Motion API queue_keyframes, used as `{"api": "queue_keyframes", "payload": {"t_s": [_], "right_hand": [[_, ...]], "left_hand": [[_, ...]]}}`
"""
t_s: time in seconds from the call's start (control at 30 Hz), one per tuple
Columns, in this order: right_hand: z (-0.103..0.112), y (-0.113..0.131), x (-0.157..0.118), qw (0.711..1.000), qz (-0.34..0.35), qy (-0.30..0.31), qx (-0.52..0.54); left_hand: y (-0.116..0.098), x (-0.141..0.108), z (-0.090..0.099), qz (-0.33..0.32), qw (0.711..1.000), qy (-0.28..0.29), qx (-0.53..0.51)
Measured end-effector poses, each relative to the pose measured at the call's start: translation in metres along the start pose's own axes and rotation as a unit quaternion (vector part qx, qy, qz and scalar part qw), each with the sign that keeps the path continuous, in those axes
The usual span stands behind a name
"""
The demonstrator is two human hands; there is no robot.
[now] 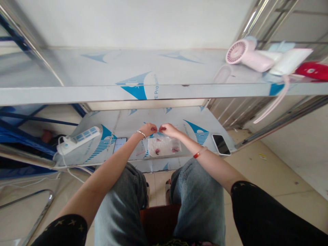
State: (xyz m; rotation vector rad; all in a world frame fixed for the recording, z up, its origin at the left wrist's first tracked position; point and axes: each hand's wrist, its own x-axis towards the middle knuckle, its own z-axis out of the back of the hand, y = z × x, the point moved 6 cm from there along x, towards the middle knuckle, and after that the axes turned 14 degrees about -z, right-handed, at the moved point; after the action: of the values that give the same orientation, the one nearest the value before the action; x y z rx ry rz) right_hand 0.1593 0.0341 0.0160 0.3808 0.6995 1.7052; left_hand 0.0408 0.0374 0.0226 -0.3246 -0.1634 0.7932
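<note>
My left hand (149, 129) and my right hand (168, 130) are close together over the lower metal shelf (123, 123), a small gap between their fingertips. Both are closed in a pinch. Dark red shows at the fingertips of each, too small and blurred to tell what it is. Just in front of them, nearer my knees, lies a whitish, crinkled plastic sheet (165, 146) with a few small dark red pieces on it. A phone (119, 145) rests beside my left forearm, partly covered by it. Another phone (221, 145) lies to the right, screen up.
A white power strip (84, 136) with a cable is at the lower shelf's left end. Above, the upper shelf (102, 94) crosses the view. On its right stand a pink handheld fan (246, 54) with a hanging strap and a red object (312, 70).
</note>
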Motion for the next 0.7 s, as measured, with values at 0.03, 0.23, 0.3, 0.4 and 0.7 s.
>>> {"api": "queue_keyframes", "payload": {"t_s": [0.03, 0.23, 0.3, 0.4, 0.7], "right_hand": [[-0.002, -0.001, 0.001, 1.0, 0.003, 0.0, -0.002], [-0.008, -0.002, 0.005, 1.0, -0.002, 0.002, -0.024], [-0.008, -0.001, 0.003, 0.999, -0.004, 0.012, -0.031], [-0.009, 0.003, -0.001, 0.998, -0.005, 0.034, -0.05], [-0.013, 0.003, -0.008, 0.992, -0.01, 0.085, -0.093]], "left_hand": [[-0.001, 0.001, -0.001, -0.005, 1.0, 0.003, 0.006], [-0.008, 0.001, -0.003, -0.001, 0.997, 0.039, 0.062], [-0.011, 0.0, -0.002, 0.005, 0.997, 0.048, 0.064], [-0.017, -0.002, 0.0, 0.01, 0.996, 0.06, 0.066], [-0.026, -0.003, -0.003, 0.011, 0.992, 0.08, 0.098]]}}
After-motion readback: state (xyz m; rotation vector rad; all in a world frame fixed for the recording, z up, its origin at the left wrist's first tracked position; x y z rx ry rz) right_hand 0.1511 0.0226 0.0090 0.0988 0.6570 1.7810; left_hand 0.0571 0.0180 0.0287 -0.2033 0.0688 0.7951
